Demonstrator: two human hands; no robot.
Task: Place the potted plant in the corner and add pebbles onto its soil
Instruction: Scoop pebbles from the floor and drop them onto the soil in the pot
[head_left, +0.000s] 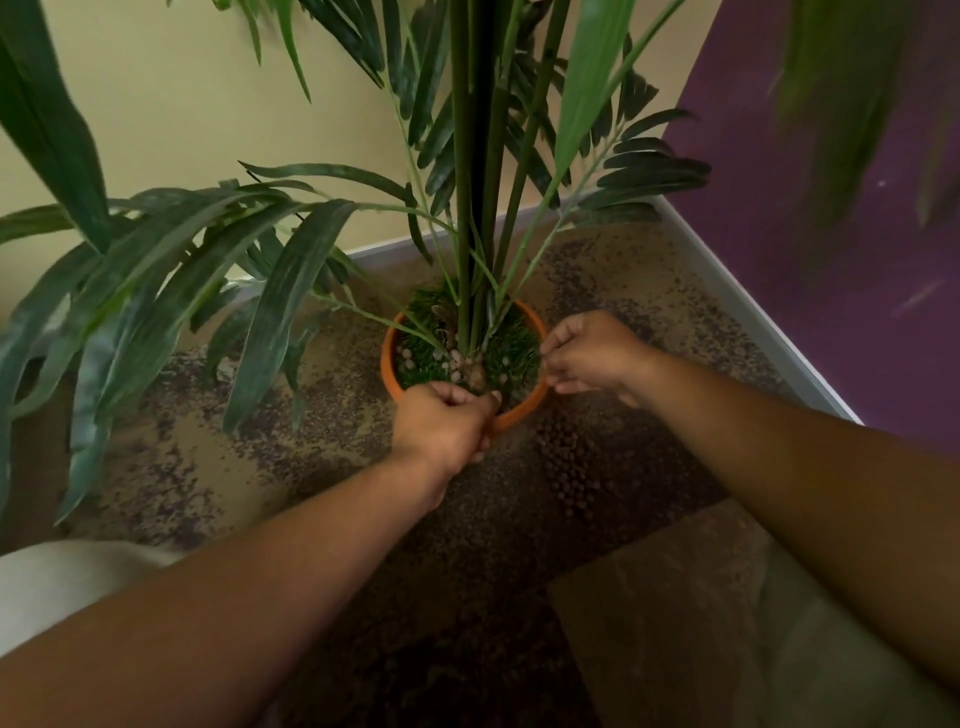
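Note:
A tall palm-like plant with green stems (475, 171) stands in an orange pot (388, 364) on the floor, close to where a cream wall meets a purple wall. Green grass-like cover fills the pot, and several pale pebbles (457, 361) lie on it around the stems. My left hand (441, 423) grips the pot's near rim, thumb hooked over the edge. My right hand (589, 351) holds the rim on the right side, fingers curled around it. The rim under both hands is hidden.
Speckled brown floor (597, 467) surrounds the pot. A white skirting board (748, 312) runs along both walls behind it. Long drooping leaves (156, 291) spread out low on the left. A pale cloth-covered shape (62, 582) sits at the lower left.

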